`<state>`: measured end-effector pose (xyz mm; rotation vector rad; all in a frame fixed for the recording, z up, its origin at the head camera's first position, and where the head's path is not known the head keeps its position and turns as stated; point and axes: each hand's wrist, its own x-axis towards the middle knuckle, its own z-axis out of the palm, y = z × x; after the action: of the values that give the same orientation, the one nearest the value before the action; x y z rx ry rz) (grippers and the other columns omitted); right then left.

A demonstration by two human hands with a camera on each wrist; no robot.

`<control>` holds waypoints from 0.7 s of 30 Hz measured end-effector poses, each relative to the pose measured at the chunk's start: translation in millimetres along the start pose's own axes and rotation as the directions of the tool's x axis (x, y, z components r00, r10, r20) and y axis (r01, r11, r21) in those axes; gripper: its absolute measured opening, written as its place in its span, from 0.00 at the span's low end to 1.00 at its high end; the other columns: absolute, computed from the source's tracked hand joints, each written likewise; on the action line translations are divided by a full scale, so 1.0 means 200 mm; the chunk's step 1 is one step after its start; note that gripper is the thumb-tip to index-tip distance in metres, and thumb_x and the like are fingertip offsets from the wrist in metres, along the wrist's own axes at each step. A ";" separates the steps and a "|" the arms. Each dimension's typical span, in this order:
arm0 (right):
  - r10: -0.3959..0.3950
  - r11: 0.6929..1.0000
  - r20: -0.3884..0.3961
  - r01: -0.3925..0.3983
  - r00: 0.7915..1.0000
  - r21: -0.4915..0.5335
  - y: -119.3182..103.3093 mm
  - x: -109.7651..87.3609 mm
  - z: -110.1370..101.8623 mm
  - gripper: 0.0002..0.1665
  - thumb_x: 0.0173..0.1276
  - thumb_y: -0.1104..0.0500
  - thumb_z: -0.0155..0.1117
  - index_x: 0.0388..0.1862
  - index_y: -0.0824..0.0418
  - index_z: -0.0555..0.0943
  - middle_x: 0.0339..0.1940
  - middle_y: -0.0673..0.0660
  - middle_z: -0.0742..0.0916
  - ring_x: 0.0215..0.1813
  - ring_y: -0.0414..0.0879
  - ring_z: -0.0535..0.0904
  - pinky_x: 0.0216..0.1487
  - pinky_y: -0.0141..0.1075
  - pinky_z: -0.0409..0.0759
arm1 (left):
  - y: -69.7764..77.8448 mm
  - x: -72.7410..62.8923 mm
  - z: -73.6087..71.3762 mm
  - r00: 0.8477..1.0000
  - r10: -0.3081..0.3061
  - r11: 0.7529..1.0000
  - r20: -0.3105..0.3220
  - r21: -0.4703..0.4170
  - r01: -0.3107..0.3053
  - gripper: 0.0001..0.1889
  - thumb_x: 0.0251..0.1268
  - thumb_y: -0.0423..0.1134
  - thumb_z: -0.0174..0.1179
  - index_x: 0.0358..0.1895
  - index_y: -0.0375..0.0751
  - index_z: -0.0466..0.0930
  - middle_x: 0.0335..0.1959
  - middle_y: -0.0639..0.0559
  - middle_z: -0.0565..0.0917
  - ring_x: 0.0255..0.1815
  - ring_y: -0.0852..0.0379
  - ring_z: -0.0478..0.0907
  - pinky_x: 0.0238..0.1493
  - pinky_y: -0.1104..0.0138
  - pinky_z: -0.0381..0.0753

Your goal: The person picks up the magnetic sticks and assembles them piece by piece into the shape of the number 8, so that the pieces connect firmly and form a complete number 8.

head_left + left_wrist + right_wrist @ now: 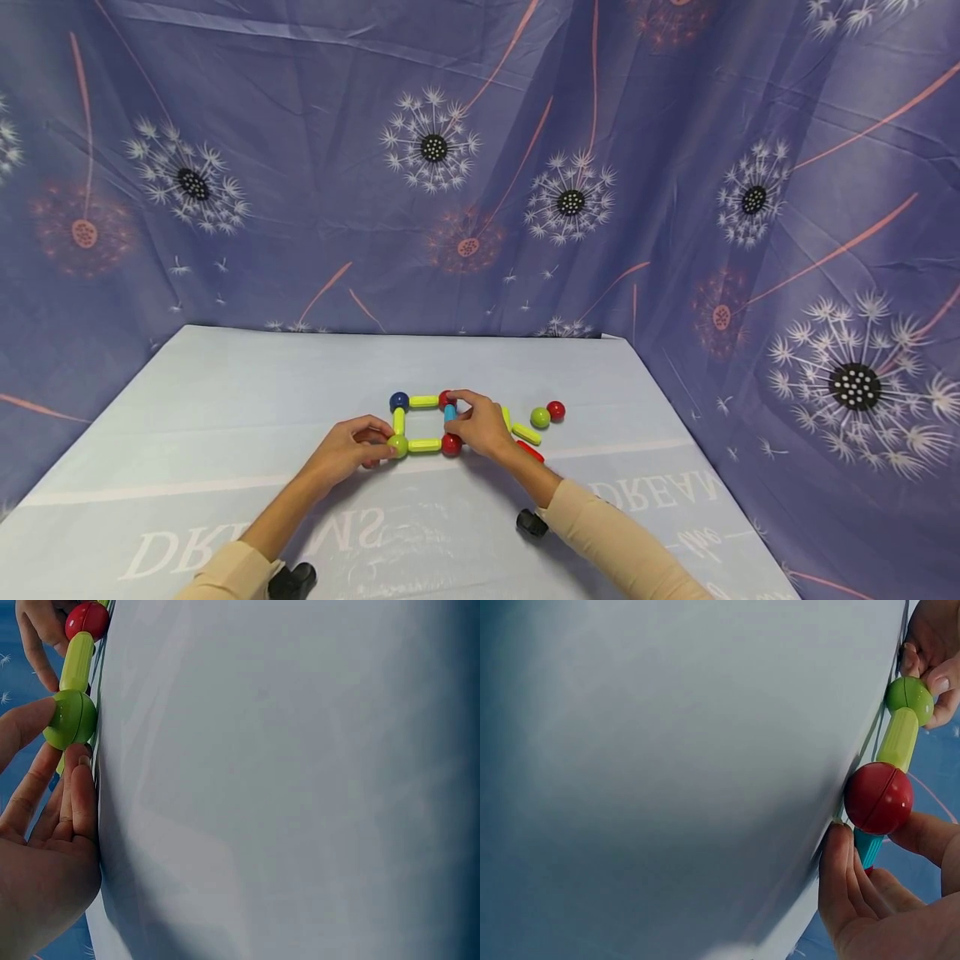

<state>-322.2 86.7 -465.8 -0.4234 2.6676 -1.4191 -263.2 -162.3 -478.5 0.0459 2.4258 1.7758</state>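
Note:
A square frame of rods and balls lies on the table. Its corners are a dark blue ball [399, 402], a far red ball [446, 398], a near red ball [452, 445] and a green ball [399, 447]. Yellow-green rods [425, 446] form three sides; a light blue rod [450, 412] forms the right one. My left hand [347, 452] pinches the green ball between thumb and fingers. With my right hand [483, 425] I grip the light blue rod, the index finger reaching the far red ball. The right wrist view shows this rod [867, 846] partly covered by fingers.
To the right of the frame lie a loose green ball [540, 417], a red ball [556, 410], a yellow-green rod [527, 433] and a red rod [530, 452]. Another yellow-green rod is partly behind my right hand. A patterned purple cloth [495, 275] hangs behind the table.

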 end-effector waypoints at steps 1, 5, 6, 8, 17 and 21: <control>-0.001 1.000 -0.001 0.001 1.000 -0.002 0.00 0.00 0.00 0.31 0.60 0.60 0.72 0.65 0.55 0.81 0.32 0.56 0.90 0.29 0.41 0.84 0.29 0.33 0.80 | 0.00 0.00 0.00 1.000 0.003 1.000 0.001 -0.001 -0.003 0.19 0.57 0.39 0.74 0.50 0.37 0.83 0.42 0.46 0.88 0.36 0.56 0.81 0.34 0.63 0.80; -0.005 1.000 -0.005 0.005 1.000 -0.014 0.00 0.00 0.00 0.31 0.60 0.60 0.72 0.65 0.55 0.81 0.32 0.56 0.90 0.29 0.41 0.84 0.29 0.33 0.81 | -0.01 0.00 0.00 1.000 0.008 1.000 0.005 -0.002 -0.008 0.19 0.58 0.39 0.74 0.51 0.37 0.82 0.42 0.45 0.88 0.36 0.56 0.82 0.34 0.63 0.81; -0.005 1.000 -0.006 0.005 1.000 -0.016 0.00 0.00 0.00 0.31 0.60 0.60 0.72 0.65 0.55 0.81 0.33 0.56 0.90 0.29 0.41 0.84 0.29 0.33 0.81 | -0.01 0.00 0.00 1.000 0.007 1.000 0.005 -0.003 -0.007 0.19 0.58 0.39 0.74 0.51 0.36 0.82 0.42 0.45 0.88 0.36 0.56 0.82 0.34 0.63 0.81; -0.005 1.000 -0.007 0.005 1.000 -0.020 0.01 0.01 0.00 0.31 0.61 0.60 0.72 0.65 0.55 0.81 0.33 0.56 0.90 0.29 0.41 0.84 0.29 0.33 0.81 | -0.01 0.00 0.00 1.000 0.007 1.000 0.003 -0.003 -0.007 0.19 0.58 0.39 0.74 0.51 0.36 0.82 0.43 0.45 0.88 0.36 0.57 0.82 0.34 0.63 0.81; 0.014 0.999 0.044 -0.012 0.999 -0.039 -0.01 -0.01 -0.02 0.31 0.64 0.58 0.70 0.67 0.55 0.79 0.30 0.55 0.89 0.27 0.40 0.81 0.27 0.33 0.77 | 0.00 0.00 0.00 1.000 0.014 1.000 0.008 -0.004 -0.014 0.19 0.58 0.39 0.74 0.51 0.36 0.82 0.42 0.46 0.88 0.35 0.55 0.81 0.34 0.63 0.81; 0.029 0.997 0.101 -0.022 0.994 -0.072 -0.02 -0.03 -0.05 0.33 0.66 0.52 0.70 0.69 0.56 0.76 0.29 0.53 0.88 0.26 0.41 0.80 0.26 0.33 0.75 | 0.00 -0.01 0.00 1.000 0.014 1.000 0.008 -0.007 -0.014 0.19 0.58 0.39 0.74 0.50 0.36 0.82 0.42 0.46 0.88 0.36 0.56 0.82 0.34 0.63 0.81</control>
<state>-317.0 94.0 -457.6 -0.4533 2.6377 -1.2634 -261.9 -163.3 -477.8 0.0694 2.4200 1.7868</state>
